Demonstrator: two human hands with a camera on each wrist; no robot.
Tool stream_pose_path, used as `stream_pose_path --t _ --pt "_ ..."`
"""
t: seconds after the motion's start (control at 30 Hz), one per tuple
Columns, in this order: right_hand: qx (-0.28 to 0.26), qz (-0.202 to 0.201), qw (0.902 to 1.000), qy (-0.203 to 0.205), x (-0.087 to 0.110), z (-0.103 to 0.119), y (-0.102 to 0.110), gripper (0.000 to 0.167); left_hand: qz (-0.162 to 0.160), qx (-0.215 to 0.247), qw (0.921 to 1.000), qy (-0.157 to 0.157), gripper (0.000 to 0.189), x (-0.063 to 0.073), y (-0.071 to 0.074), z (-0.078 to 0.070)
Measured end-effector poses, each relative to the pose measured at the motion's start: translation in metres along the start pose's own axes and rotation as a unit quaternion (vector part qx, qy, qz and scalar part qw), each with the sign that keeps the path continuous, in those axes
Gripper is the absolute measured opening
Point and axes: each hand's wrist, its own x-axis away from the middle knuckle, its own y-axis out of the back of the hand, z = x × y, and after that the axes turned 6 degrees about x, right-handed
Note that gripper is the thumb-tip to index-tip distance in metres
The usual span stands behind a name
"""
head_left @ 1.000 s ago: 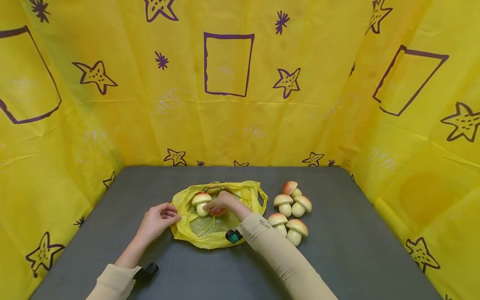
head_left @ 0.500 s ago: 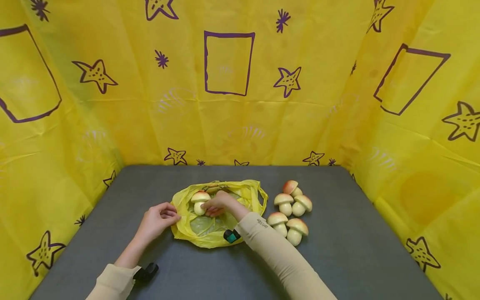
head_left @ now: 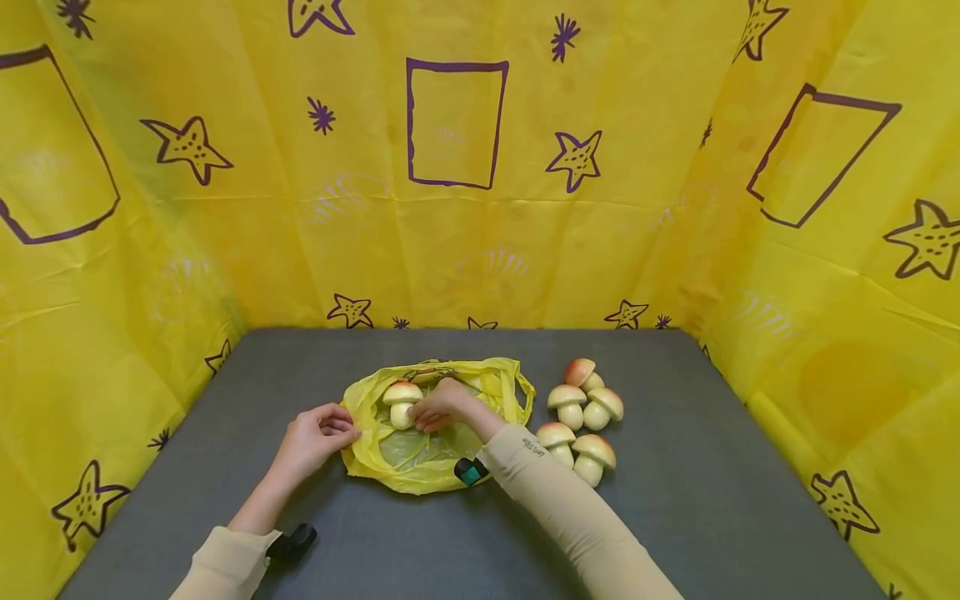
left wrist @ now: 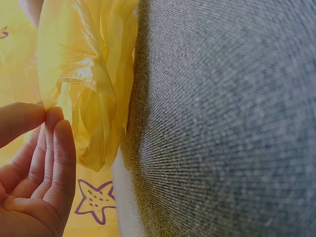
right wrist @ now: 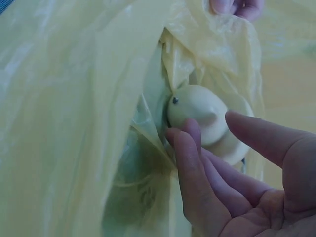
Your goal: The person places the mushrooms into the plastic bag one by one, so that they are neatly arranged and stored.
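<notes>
A yellow plastic bag (head_left: 375,458) lies spread on the table with its mouth facing up. My left hand (head_left: 318,440) pinches the bag's left rim between thumb and fingertips, as the left wrist view also shows. Inside the bag, toward its left wall, a toy mushroom (head_left: 402,405) stands with its red-tinged cap up and pale stem down. My right hand (head_left: 444,404) is in the bag just right of the stem. In the right wrist view its thumb and fingers are spread apart beside the stem end (right wrist: 195,111), fingertips overlapping it; whether they touch is unclear.
Several more toy mushrooms (head_left: 592,454) lie in a cluster on the dark grey table (head_left: 675,517), right of the bag. Yellow cloth walls (head_left: 457,250) with drawn stars enclose the table's back and sides.
My right hand has drawn slightly right, away from the mushroom's stem, its fingers loosening. The mushroom stays near the bag's left wall. My left hand stays at the rim.
</notes>
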Motion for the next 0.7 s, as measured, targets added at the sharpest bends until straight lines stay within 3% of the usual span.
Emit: stream_pose_path --t 0.33,0.7 --pt "0.012 0.009 0.9997 0.019 0.012 -0.001 0.014 0.024 0.002 0.005 1.0 -0.008 0.028 0.0 0.0 0.0" --pt "0.055 0.03 0.9947 0.081 0.051 0.012 0.036 0.039 0.004 0.004 1.0 -0.003 0.029 -0.001 -0.001 0.0"
